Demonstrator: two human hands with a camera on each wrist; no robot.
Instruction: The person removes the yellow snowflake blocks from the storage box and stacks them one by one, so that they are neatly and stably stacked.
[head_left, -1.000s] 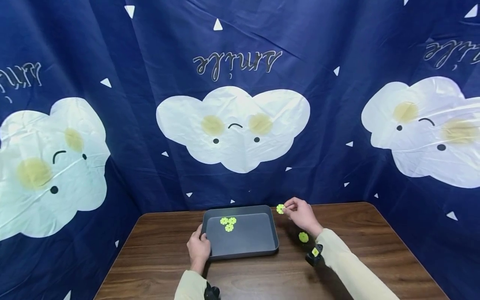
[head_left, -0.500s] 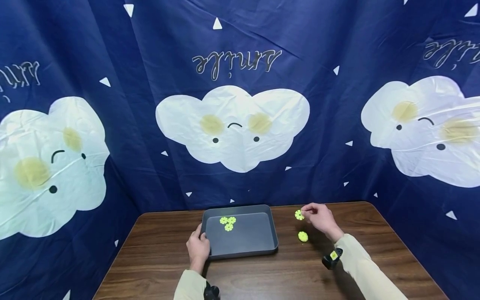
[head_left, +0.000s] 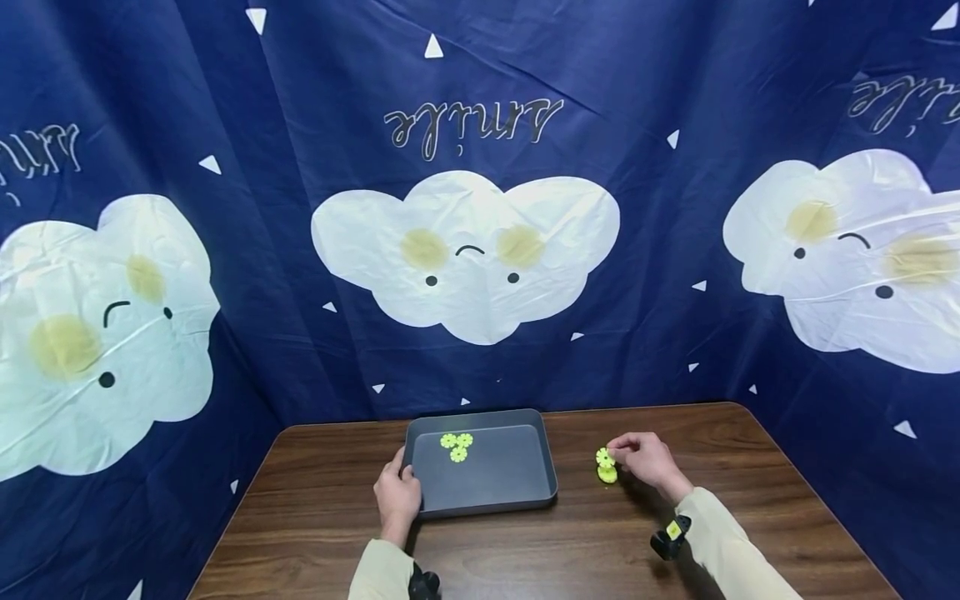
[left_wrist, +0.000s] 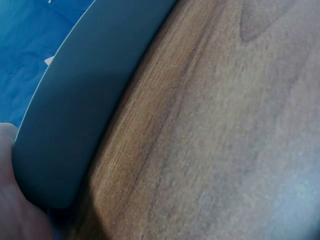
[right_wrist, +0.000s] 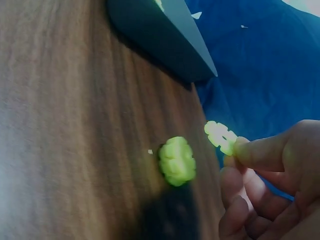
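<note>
My right hand [head_left: 647, 457] pinches a thin yellow-green flower-shaped disc [right_wrist: 220, 136] between thumb and finger. In the head view that disc appears just behind a yellow-green flower-shaped piece [head_left: 607, 475] on the table; the right wrist view shows a gap between the two. This piece looks thicker, perhaps a small stack [right_wrist: 177, 161]. My left hand [head_left: 397, 494] grips the left side of a dark grey rectangular tray [head_left: 487, 505], its thumb at the rim. Three matching flower discs [head_left: 457, 454] lie close together inside the tray, towards its back left.
All of this stands on a brown wood-grain table [head_left: 315, 508]. A dark blue curtain [head_left: 480, 375] with cloud prints hangs along the table's back and both sides. A tiny pale crumb [right_wrist: 150, 151] lies beside the flower piece on the table.
My right hand has carried its disc from beside the tray's back right corner to the right, then nearer to me, close to the piece on the table. My left hand and the tray stay put.
</note>
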